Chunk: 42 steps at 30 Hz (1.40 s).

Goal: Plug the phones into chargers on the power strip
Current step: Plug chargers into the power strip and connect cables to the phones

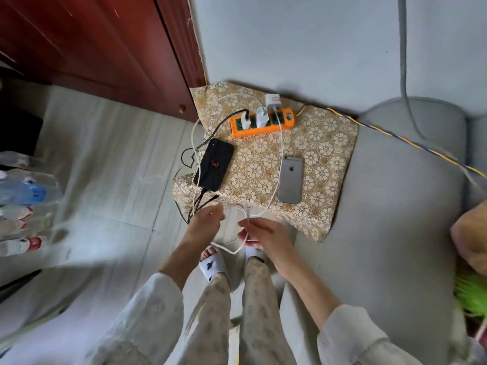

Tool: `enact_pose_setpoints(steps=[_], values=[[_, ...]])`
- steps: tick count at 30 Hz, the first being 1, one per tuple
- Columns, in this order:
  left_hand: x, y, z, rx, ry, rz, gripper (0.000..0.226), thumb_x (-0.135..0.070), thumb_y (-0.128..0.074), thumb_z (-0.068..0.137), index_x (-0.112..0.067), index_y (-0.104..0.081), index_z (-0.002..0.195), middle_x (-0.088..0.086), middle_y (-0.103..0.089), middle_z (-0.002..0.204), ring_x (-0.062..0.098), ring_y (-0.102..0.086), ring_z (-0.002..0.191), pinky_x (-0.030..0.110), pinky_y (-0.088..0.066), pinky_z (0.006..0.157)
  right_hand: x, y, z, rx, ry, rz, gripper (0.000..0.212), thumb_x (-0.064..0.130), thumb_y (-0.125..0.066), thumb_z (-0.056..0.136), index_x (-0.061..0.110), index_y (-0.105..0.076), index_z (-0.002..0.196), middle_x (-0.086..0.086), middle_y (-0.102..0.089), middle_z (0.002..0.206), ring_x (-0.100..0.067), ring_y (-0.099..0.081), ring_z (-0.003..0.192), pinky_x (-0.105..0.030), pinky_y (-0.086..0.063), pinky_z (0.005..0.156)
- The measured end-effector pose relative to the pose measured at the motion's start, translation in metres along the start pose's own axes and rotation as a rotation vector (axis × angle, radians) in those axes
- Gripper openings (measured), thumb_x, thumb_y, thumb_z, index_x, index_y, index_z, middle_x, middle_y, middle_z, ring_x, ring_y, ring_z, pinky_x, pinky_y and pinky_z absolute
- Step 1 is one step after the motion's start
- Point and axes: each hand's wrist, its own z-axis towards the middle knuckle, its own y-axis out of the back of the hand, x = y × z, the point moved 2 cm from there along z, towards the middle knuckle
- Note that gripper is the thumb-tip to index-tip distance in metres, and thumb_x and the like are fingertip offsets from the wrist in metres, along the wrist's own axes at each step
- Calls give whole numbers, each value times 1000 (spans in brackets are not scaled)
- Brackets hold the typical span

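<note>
Fingers, right hand (263, 234): loosely spread, thumb and forefinger (243, 237) pinching the white cable (281, 143) near its free end, just below the cloth's near edge.
Fingers, left hand (208, 219): curled downward by the dangling cables; blurred, so whether they grip anything cannot be told.
White cable: runs up from the right hand, past the left side of the silver phone (291, 179), to a white charger (272, 101) on the power strip (261, 122).
Silver phone: face down on the patterned cloth (324, 143), just above and right of the right hand, apart from the fingers.
Black phone (214, 164): face down at the cloth's left edge, above the left hand, a black cable (210, 135) beside it.
Count: two phones, one orange power strip, three chargers in it.
Surroundings: grey cushion (395, 206) under the cloth, wooden cabinet (105, 48) at upper left, water bottles (23, 191) at far left.
</note>
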Motion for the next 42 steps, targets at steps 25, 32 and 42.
enact_pose_setpoints(steps=[25,32,42], values=[[12,-7,64,-253,-32,-569,26,-19,-39,98,-17,-63,88,-6,-31,50,5,-27,37,16,-28,36,4,115,174,-607,-10,-875,66,36,-64,82,-4,-38,129,-20,-39,132,-35,-41,118,-46,-44,95],[19,16,64,-293,37,-693,27,-20,-33,98,-21,-58,88,-13,-23,38,4,-19,32,11,-17,34,2,99,178,-630,-108,-1018,96,48,-70,74,-5,-21,137,-22,-30,137,-37,-36,122,-51,-43,95],[-2,26,59,-150,-48,-475,25,-24,-36,98,-15,-59,93,-10,-25,44,4,-20,35,13,-19,34,4,102,169,-617,-297,-910,101,44,-75,66,-1,-21,138,-22,-29,140,-40,-31,127,-53,-34,105]])
